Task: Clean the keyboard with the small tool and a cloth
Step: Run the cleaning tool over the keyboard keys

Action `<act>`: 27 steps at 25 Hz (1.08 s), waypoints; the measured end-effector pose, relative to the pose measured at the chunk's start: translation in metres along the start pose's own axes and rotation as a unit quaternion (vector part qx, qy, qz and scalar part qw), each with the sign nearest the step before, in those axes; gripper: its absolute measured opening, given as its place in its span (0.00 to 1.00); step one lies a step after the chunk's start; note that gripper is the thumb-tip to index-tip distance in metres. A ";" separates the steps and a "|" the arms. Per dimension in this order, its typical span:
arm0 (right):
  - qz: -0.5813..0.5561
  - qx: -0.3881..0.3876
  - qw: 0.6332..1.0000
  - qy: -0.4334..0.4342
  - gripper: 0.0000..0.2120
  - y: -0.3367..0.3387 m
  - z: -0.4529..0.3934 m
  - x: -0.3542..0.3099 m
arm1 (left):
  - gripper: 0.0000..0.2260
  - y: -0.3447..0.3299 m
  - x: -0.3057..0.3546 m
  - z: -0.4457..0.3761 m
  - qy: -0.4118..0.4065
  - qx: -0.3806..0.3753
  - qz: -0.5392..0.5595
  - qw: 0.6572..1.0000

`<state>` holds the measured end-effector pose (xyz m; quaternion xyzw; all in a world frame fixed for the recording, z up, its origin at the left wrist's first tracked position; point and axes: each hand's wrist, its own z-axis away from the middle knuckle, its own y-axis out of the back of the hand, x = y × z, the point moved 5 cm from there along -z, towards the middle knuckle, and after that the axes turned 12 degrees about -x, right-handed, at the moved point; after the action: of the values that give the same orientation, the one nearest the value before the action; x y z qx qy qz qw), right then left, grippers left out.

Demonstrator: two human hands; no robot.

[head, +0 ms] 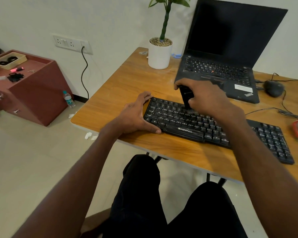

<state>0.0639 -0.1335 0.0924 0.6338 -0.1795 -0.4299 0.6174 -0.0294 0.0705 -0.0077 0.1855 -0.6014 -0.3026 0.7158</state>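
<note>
The right hand (pixel 206 98) grips a small black brush (pixel 186 98), holding it nearly upright with its bristle end down on the upper key rows of the black keyboard (pixel 205 125). The left hand (pixel 136 115) clasps the keyboard's left end, thumb along the near edge and fingers curled over the far corner. The keyboard lies slantwise on the wooden worktop (pixel 127 79) (near its front edge). Behind it stands an open black laptop (pixel 227 54), with a white plant pot (pixel 159 54) to its left and a dark mouse (pixel 273 88) to its right. Crumpled tissue bits (pixel 89 135) lie on the floor.
</note>
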 end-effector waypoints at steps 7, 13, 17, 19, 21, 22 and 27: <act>-0.080 0.031 0.996 0.036 0.34 -0.016 0.013 -0.003 | 0.65 -0.001 -0.001 -0.001 -0.018 0.002 -0.003 1.000; -0.113 0.081 0.989 0.059 0.35 -0.013 0.013 -0.014 | 0.65 0.000 -0.001 -0.002 -0.020 0.001 -0.012 1.000; -0.107 0.066 0.987 0.100 0.34 -0.024 0.016 -0.019 | 0.65 0.000 -0.002 -0.003 -0.027 0.002 -0.007 1.000; -0.066 0.046 0.994 0.070 0.34 -0.015 0.021 -0.007 | 0.64 0.000 -0.002 -0.003 -0.029 0.001 -0.006 1.000; -0.011 0.021 1.000 0.019 0.34 -0.003 0.025 0.005 | 0.64 0.000 -0.002 -0.003 -0.033 -0.001 -0.010 0.999; 0.005 0.022 1.000 0.006 0.35 0.002 0.025 0.007 | 0.64 0.000 -0.002 -0.004 -0.035 -0.001 -0.010 0.999; -0.198 0.051 0.974 0.095 0.36 -0.010 0.018 0.000 | 0.63 0.000 -0.005 -0.006 -0.042 -0.002 -0.007 0.999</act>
<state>0.0470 -0.1436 0.0858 0.7255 -0.0126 -0.4718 0.5008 -0.0243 0.0729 -0.0123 0.1754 -0.6288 -0.3165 0.6882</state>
